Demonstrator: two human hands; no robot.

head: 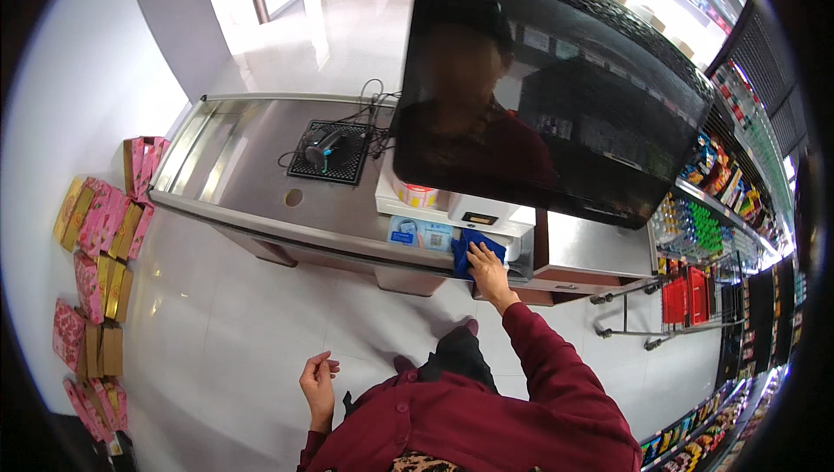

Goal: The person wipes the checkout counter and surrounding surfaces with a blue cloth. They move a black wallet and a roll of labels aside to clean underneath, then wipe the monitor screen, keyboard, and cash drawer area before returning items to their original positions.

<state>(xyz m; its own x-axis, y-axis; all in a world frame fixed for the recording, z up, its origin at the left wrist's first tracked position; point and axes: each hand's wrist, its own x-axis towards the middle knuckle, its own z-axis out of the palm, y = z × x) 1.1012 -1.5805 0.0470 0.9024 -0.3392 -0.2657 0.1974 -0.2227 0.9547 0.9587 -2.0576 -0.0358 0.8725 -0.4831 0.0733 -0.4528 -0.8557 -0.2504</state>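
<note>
My right hand (485, 270) presses on a folded blue cloth (464, 251) at the near edge of the metal checkout counter (260, 146). Just left of the cloth lies a light-blue printed card (420, 235) bearing a square code. Behind the cloth is a white device with a dark slot (481, 212), and a roll of labels (417, 194) sits beside it, partly under the large black monitor (547, 94). My left hand (318, 384) hangs over the floor, away from the counter, its fingers loosely curled and holding nothing.
A handheld barcode scanner (320, 154) rests on a black perforated mat (355, 169) with tangled cables. Pink and gold boxes (104, 218) line the left wall. At right stand a shopping cart with a red part (685, 299) and stocked store shelves (707, 227).
</note>
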